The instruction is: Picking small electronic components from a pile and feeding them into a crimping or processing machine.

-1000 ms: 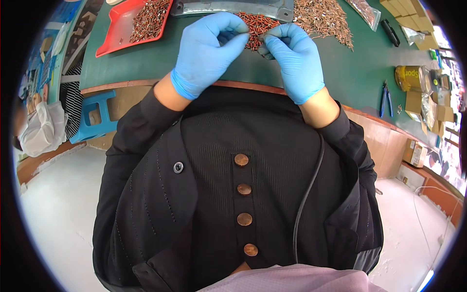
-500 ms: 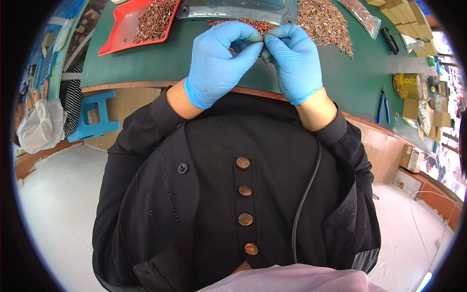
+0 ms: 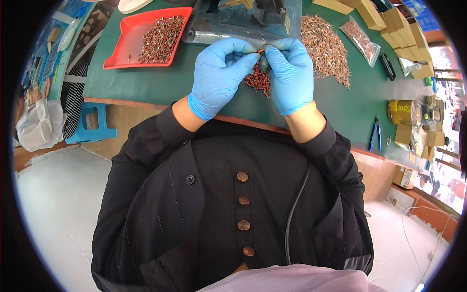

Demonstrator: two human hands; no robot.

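Observation:
Both my hands wear blue gloves and meet over the green table (image 3: 146, 85). My left hand (image 3: 220, 73) and my right hand (image 3: 288, 72) pinch one small red-and-metal part (image 3: 261, 50) between their fingertips. Just under the hands lies a small heap of red parts (image 3: 257, 80). Behind the hands stands a grey metal press (image 3: 243, 22).
A red tray (image 3: 127, 41) with brown parts sits at the back left. A large pile of brown parts (image 3: 323, 48), a clear bag (image 3: 361, 40) and cardboard boxes (image 3: 384, 19) lie to the right. Blue-handled pliers (image 3: 375, 132) rest near the right edge. A blue stool (image 3: 92, 124) stands at the left.
The view has shifted, so hands and table sit lower in the picture. My fingertips stay pinched together on the small part.

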